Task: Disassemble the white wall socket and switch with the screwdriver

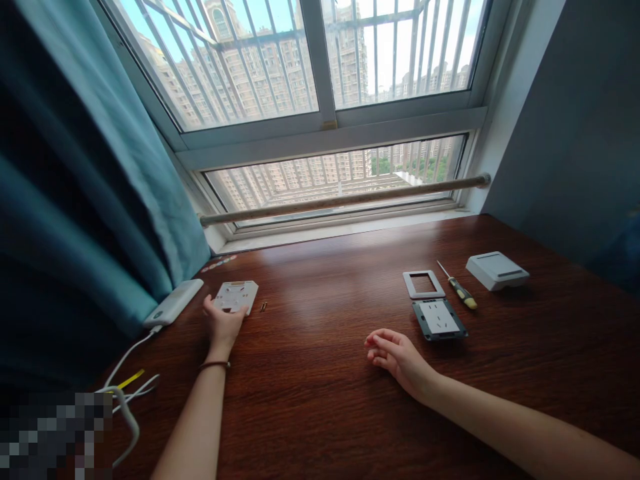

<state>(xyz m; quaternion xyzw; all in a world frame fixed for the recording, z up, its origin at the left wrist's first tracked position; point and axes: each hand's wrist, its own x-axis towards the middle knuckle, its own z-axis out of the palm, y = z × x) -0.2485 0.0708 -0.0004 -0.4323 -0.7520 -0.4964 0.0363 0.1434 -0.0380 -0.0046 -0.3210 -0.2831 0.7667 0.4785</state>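
My left hand [227, 328] reaches to a white plastic plate [237, 293] with slots and holes, its thumb and fingers gripping opposite edges. Two small brass-coloured screws [263, 307] lie just right of the plate. Over the middle of the table, my right hand [397, 361] is loosely curled, fingers a little apart, with nothing visible in it. Beyond it, nearest to that hand, is a wall socket [440, 318] with a white face and dark frame. A white square cover frame [423, 285] lies against the socket's far side.
A screwdriver [461, 291] and a white box-like switch housing [497, 270] lie at the right on the wooden table [310, 413]. At the left are a white power bank [175, 303], white cables [125, 353] and a yellow strip [131, 380], beside a blue curtain [165, 220].
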